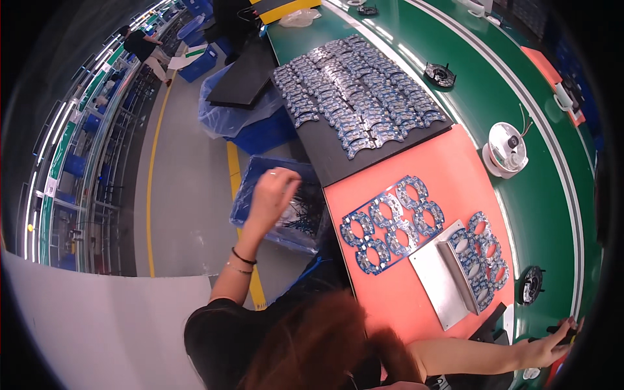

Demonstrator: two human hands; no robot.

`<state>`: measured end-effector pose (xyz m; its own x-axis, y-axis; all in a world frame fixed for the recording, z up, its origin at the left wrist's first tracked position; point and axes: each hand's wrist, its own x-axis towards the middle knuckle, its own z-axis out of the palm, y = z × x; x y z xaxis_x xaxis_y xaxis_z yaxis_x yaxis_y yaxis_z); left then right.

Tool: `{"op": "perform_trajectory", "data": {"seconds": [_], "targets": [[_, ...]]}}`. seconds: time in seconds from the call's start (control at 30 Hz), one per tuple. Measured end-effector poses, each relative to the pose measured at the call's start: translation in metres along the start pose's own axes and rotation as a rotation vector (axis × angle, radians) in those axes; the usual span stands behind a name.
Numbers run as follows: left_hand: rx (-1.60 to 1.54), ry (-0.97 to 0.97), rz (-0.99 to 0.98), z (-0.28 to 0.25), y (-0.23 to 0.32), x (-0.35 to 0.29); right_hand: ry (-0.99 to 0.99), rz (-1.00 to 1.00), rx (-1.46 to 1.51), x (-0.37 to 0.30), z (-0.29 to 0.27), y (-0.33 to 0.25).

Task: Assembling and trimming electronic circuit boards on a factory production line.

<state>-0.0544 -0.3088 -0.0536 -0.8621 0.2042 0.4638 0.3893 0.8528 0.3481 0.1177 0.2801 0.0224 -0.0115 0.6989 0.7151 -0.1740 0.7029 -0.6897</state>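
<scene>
Head view: I see the left hand (276,190) loosely curled over the bin (243,203), likely placed beside the bench's (286,47) left edge for reach; right hand (549,349) near its lower-right corner; whether either grips, I can't tell.

A bare strip of pink mat (422,159) ran between the laden black board (326,153) and the flat blue circuit panel (392,225). Right of the panel, a metal bracket's (458,276) upright wall blocked any low sideways pass. The green tabletop (539,221) left a lane between white device (506,149) and lower black ring (525,286). Walls of the blue bin (244,196) bounded the space beneath the left grip (274,192).
</scene>
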Motion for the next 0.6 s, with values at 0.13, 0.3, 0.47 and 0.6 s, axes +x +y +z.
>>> {"op": "perform_trajectory", "data": {"seconds": [0.13,0.3,0.47,0.6], "targets": [[0.115,0.08,0.017,-0.009,0.013,0.021,-0.018,0.07,0.06,0.008,-0.011,-0.042],[-0.369,0.202,0.204,0.012,0.104,0.093,-0.054,0.01,0.04,-0.022,0.048,-0.086],[-0.634,0.085,0.615,0.046,0.218,0.17,-0.214,0.023,-0.091,-0.011,0.083,-0.09],[-0.542,-0.171,0.701,0.117,0.267,0.23,-0.427,-0.039,-0.451,0.012,0.099,-0.062]]}}
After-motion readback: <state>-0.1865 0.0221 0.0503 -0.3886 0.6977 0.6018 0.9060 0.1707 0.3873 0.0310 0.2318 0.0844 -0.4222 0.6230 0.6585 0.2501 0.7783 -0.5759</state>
